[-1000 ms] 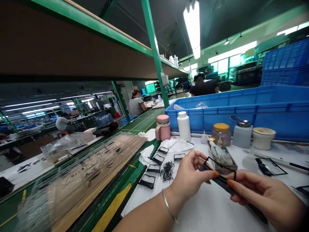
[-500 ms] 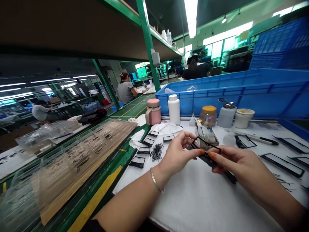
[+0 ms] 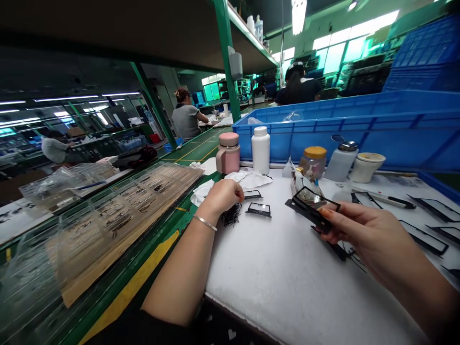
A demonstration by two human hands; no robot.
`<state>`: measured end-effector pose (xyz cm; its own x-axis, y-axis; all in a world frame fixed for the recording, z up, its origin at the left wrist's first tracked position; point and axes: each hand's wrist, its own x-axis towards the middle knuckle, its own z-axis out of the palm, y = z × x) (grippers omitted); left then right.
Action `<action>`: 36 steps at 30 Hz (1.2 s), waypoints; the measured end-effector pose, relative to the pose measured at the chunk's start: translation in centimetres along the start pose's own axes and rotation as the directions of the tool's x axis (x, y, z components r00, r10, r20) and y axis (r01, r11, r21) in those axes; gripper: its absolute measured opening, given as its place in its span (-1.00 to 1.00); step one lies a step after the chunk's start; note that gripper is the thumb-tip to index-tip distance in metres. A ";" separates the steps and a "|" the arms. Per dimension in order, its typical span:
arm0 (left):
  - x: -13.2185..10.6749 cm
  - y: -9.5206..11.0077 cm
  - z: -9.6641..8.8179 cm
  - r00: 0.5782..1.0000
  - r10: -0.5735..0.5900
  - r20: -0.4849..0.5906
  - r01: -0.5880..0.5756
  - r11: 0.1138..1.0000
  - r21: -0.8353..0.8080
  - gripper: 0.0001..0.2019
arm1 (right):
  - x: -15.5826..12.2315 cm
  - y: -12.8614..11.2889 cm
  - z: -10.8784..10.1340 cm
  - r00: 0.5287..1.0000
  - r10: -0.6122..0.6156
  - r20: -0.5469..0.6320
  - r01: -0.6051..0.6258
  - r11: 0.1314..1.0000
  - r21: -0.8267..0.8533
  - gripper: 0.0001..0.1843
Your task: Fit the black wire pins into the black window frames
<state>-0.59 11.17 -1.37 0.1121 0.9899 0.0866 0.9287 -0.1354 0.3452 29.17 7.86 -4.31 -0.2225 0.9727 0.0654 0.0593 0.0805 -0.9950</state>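
Note:
My left hand (image 3: 224,195) is over the left side of the white work surface, beside a pile of thin black strands (image 3: 232,214). Its fingers are curled together, and anything in them is hidden. A small black rectangular frame (image 3: 252,194) lies just past the fingertips, and another small black frame (image 3: 259,209) lies nearer, to their right. My right hand (image 3: 339,223) pinches a black rectangular frame (image 3: 312,208) at its right end, tilted above the table. Below that hand is a further dark piece, partly covered.
A pink mug (image 3: 229,153), a white bottle (image 3: 260,151), a yellow-lidded jar (image 3: 313,162) and a grey dispenser bottle (image 3: 341,160) stand before a long blue crate (image 3: 395,139). Black-handled tool (image 3: 398,201) and several frames lie right. A compartmented clear tray (image 3: 118,215) is left. Co-workers sit beyond.
My left hand has let go of the frame and moved left to the strands. My right hand still holds the frame. The small frame near the strands now shows, where my left hand was before.

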 end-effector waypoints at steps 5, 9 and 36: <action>0.2 0.8 1.2 0.997 -0.071 0.015 0.068 0.986 0.153 -0.73 | 0.0 0.0 0.0 1.000 0.025 0.001 -0.025 1.000 -0.009 -0.55; 0.0 1.3 1.3 0.993 -0.116 0.033 0.106 0.969 0.224 -0.69 | -0.2 -0.3 0.2 0.999 0.034 -0.006 -0.034 0.999 0.006 -0.54; 0.1 0.4 0.8 0.996 -0.086 -0.009 0.086 0.971 0.225 -0.84 | -0.4 -0.7 0.3 0.999 -0.011 0.054 0.010 1.000 0.002 -0.56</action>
<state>0.08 11.23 -1.97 0.0287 0.9975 0.0651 0.9905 -0.0371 0.1322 28.95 7.37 -3.63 -0.2750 0.9588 0.0718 0.0548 0.0902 -0.9944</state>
